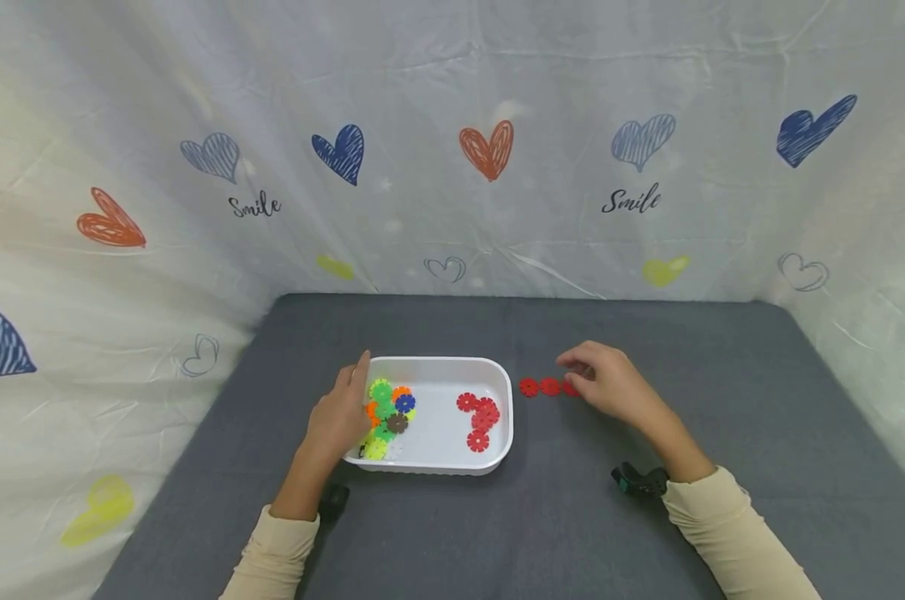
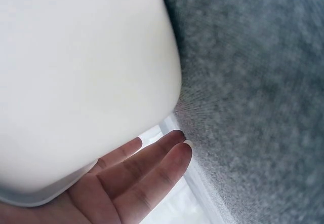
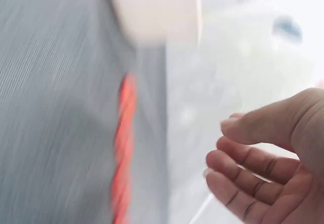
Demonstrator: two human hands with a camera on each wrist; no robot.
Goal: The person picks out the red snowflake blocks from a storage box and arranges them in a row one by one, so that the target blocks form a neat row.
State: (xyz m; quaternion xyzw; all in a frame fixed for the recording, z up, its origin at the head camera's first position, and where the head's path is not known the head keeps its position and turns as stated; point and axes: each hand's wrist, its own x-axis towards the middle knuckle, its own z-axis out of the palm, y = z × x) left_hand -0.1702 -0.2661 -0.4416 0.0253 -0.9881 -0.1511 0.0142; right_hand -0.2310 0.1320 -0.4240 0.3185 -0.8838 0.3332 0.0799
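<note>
White tray (image 1: 437, 417) holds red and multicoloured discs (image 1: 482, 420), left hand (image 1: 338, 419) straight-fingered beside it, right hand (image 1: 610, 383) relaxed.

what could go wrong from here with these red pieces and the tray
The right grip is over the end of the red row, so a brush could knock it crooked.

The left grip is at the left end of the white tray; a push there might slide it into the row.

Some red pieces in the tray overlap, so two might come up together.
</note>
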